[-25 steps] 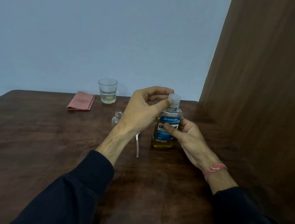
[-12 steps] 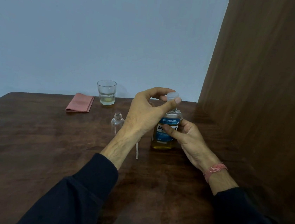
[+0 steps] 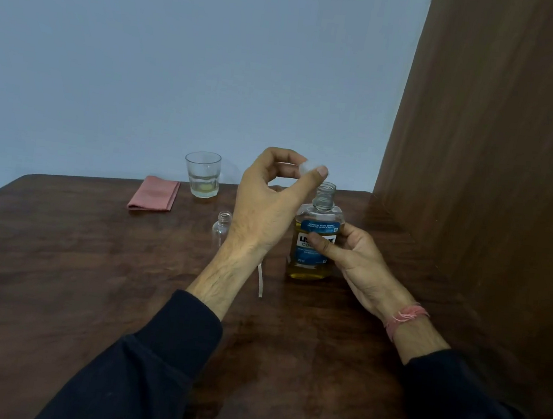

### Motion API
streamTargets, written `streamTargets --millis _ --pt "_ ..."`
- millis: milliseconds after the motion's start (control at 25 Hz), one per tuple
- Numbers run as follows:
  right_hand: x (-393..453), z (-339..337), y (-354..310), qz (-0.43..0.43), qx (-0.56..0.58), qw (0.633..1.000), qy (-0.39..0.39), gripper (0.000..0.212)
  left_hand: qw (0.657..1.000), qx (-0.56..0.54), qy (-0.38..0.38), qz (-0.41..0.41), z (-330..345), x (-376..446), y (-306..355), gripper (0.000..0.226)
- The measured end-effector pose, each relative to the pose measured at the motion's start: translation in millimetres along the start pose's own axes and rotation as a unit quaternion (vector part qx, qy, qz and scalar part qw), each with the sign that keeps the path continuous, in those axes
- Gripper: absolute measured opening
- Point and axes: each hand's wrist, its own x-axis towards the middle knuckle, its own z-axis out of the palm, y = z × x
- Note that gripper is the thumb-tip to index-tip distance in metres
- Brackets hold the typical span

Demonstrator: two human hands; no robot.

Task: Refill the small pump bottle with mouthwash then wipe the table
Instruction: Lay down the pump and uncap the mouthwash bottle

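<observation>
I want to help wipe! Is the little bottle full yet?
Not yet. The small bottle stands open and looks empty. The mouthwash bottle is already uncapped: the left hand pinches its cap while the right hand holds it on the table. Pouring, closing and wiping with the pink cloth remain.

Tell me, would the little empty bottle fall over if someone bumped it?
Probably, yes. The small pump bottle looks clear and empty, so likely very light. It stands upright and narrow on the table, so a nudge could tip it, and its round body might then roll.
</observation>
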Motion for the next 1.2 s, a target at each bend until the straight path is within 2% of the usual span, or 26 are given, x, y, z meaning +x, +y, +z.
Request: streamTargets --millis 80,160,320,400,640,800,1040,1200 --pt "-0.6 0.0 0.8 0.001 0.001 1.0 0.0 0.052 1.0 0.018 0.019 0.016 -8.3 -6.7 -1.1 0.028" --pt "-1.0 0.6 0.5 0.001 0.003 1.0 0.003 0.051 0.998 0.047 0.008 0.031 -21.8 -17.7 -0.4 0.027" --pt "-0.8 0.2 -0.9 0.002 0.001 1.0 0.004 0.063 0.985 0.124 -0.101 0.067 -45.1 -44.0 4.1 0.023" --pt "-1.1 -1.4 -0.3 -0.002 0.001 1.0 0.0 0.067 0.975 0.166 -0.128 0.079 -49.5 -58.0 1.5 0.017" --pt "-1.4 -0.3 4.1 -0.008 -0.017 1.0 0.003 0.061 0.932 0.336 -0.132 0.02 -67.2 -92.4 -15.0 0.03" --pt "-1.4 0.6 1.8 -0.008 -0.023 1.0 0.008 0.065 0.898 0.413 -0.149 -0.009 -82.7 -99.4 -14.4 0.039" --pt "-2.5 1.4 -0.9 -0.002 -0.017 1.0 0.003 0.063 0.879 0.428 -0.205 -0.045 -91.3 -106.0 -10.0 0.05" --pt "-2.2 0.8 0.8 0.002 -0.022 1.0 0.004 0.058 0.886 0.422 -0.188 -0.037 -96.1 -107.0 -14.9 0.059"
